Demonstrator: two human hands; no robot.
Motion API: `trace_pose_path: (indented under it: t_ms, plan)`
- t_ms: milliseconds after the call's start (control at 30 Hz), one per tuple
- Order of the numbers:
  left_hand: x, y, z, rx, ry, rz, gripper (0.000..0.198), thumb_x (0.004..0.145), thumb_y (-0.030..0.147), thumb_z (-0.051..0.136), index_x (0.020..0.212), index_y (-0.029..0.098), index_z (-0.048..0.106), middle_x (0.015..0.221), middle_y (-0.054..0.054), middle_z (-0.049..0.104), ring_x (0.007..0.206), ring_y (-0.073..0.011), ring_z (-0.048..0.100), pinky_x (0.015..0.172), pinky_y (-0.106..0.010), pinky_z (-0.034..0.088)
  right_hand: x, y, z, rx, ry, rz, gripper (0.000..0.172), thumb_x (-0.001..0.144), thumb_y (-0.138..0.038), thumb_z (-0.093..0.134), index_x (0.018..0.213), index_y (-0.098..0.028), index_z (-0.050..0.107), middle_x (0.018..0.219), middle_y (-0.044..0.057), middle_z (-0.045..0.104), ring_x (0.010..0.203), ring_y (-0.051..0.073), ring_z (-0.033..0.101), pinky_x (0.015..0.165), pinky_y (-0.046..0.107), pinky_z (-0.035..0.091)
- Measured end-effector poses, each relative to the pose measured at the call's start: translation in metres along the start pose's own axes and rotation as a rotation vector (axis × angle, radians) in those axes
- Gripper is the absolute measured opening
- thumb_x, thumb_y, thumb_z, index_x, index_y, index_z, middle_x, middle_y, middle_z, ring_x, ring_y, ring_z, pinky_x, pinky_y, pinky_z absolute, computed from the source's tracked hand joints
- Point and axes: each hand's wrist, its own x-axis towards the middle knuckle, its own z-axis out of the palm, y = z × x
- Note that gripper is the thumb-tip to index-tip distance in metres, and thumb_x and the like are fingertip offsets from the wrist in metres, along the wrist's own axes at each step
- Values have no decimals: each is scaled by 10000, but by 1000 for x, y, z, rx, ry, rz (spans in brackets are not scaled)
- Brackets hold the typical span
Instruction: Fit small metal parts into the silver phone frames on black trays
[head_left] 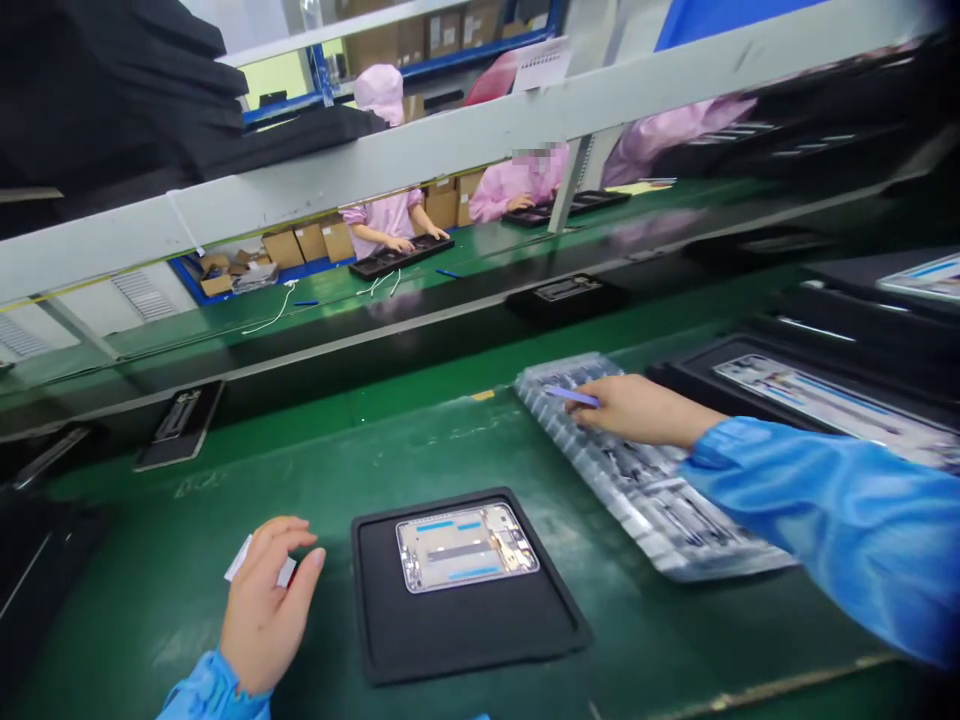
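Note:
My left hand (264,600) rests on the green bench near the front left, its fingers curled round a small white strip (241,557). Just right of it lies a black tray (457,590) with a silver phone frame (465,546) in its recess. My right hand (637,408), in a blue sleeve, reaches out over a long clear plastic parts tray (637,480) and pinches a thin purple tool (571,396) at that tray's far end.
Black trays with panels (817,400) are stacked at the right. A conveyor belt (420,360) beyond the bench carries black trays (180,420). Across it, people in pink coats (517,180) work at another green line. A grey rail (450,140) crosses overhead.

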Motion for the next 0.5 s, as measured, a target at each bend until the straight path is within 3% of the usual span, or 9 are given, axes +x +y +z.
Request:
trace_pose_path:
  t_ms: [100,333,500]
  plan:
    - [-4,-5,-9,16,16,-44,301,1040,527,688,1047,264,835,1244,-108,808,1156,-300,804,974,-467,684,11,17,16,-22,-91,-30,352,1060,-532,739,928,-206,746,815,-4,723,695,122,650,713,286,577]
    - [1,5,-1,1,-15,-30,275,1042,505,692,1044,264,825,1232,-100,809,1151,-292,799,1005,-476,666,8,29,40,-107,-158,-35,279,1092,-473,714,1134,-200,753,1072,53,759,902,154,716,833,330,638]
    - [1,10,3,-17,-32,13,262,1052,486,682,1044,266,825,1236,-99,811,1167,-288,794,1016,-464,657,14,35,27,-96,-92,2,300,1091,-498,709,1135,-204,752,1070,46,758,897,157,716,827,329,634]
